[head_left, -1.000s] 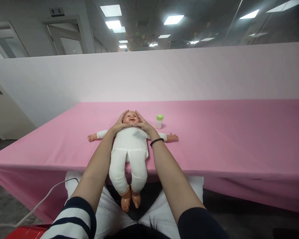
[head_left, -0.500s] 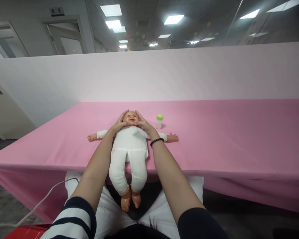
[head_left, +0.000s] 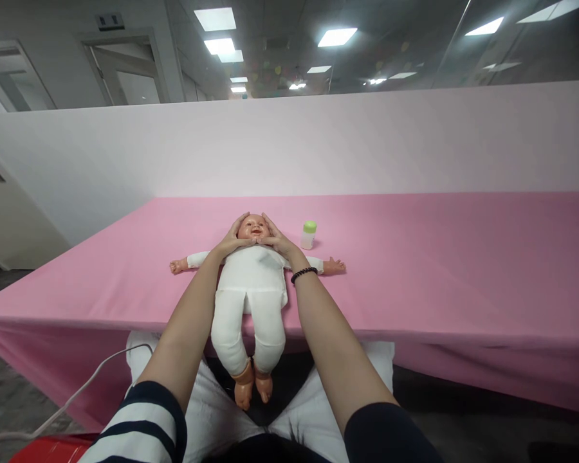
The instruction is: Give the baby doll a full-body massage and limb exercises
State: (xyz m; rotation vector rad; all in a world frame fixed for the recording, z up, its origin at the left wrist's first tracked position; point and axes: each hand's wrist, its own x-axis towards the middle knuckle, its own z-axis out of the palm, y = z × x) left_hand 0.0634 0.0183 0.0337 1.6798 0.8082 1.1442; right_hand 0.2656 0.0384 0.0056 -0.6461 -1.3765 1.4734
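Observation:
A baby doll in white clothes lies on its back on the pink-covered table, head away from me and arms spread to both sides. Its feet hang past the front edge, above my lap. My left hand and my right hand cup the doll's head from either side. Long fingers lie along its temples and cheeks, while both thumbs press at the chin, tips close together. Right of the head stands a small clear bottle with a green cap, apart from my right hand.
The pink tablecloth covers the wide table and hangs over its front. Behind it rises a low white wall with glass above. A white cable and a red object are at the lower left.
Both thumbs have slid inward along the doll's chin and now nearly meet at its middle. The other fingers, the doll and the bottle have stayed put.

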